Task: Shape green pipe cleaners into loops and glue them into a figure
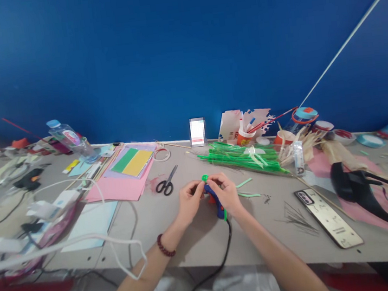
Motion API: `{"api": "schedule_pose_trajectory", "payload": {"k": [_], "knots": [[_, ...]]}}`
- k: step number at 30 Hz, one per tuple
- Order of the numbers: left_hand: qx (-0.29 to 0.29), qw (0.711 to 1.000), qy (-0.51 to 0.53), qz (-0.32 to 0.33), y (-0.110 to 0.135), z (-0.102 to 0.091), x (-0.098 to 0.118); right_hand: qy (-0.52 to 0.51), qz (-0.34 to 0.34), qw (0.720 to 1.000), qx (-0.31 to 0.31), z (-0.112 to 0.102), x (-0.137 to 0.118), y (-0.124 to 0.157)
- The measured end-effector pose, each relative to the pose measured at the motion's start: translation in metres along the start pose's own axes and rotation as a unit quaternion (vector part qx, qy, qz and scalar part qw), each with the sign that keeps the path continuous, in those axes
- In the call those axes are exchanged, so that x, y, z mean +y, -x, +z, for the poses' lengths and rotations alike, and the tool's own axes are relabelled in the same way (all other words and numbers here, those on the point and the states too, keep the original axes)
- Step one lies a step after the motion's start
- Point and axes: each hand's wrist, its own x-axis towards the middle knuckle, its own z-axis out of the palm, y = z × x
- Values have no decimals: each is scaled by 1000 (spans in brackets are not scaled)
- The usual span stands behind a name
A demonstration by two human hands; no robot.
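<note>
My right hand (225,193) is wrapped around a blue glue gun (215,200) with an orange trigger and a black cord (223,249) that runs off the table's near edge. A small green rolled strip (205,178) sits at the gun's tip, and the fingertips of both hands pinch around it. My left hand (189,201), with a dark bead bracelet on its wrist, is closed on that green piece. Both hands are above the grey table (190,239), near its middle.
Black scissors (166,182) lie left of the hands, beside pink, green and yellow paper sheets (127,172). A bundle of green strips (244,156) and loose green pieces (246,188) lie right. A phone (328,216), a black bag (356,185), cups, a water bottle (70,138) and white cables (86,242) crowd the edges.
</note>
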Motion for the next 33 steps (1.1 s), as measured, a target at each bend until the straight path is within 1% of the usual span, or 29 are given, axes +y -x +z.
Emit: {"api": "schedule_pose_trajectory", "payload": {"k": [5,9,12,14,17,20,22,25,29,33], "knots": [[-15,1000,17,-16,-1,-1,2,-20,15,1000,-9,-1,0,-1],[-25,998,45,-46,-2,-1,6,-31,41,999,-13,-1,0,0],[-26,995,68,-65,-2,-1,8,-12,27,1000,-9,-1,-2,0],[-22,995,67,-69,-3,-1,8,2,12,1000,-5,0,-4,1],[-19,996,55,-67,-4,-1,5,13,1,1000,-11,0,-5,1],[-15,993,78,-83,-5,-2,1,9,0,1000,-14,1,-3,2],[-16,989,109,-102,-6,-2,0,-3,18,1000,-2,1,0,2],[-44,977,169,-123,-7,-3,-1,-22,63,998,14,2,3,2],[-90,955,237,-155,-7,-3,-1,-41,96,995,7,2,7,1],[-118,944,258,-169,-8,-5,-2,-98,150,984,-14,2,9,0]]}}
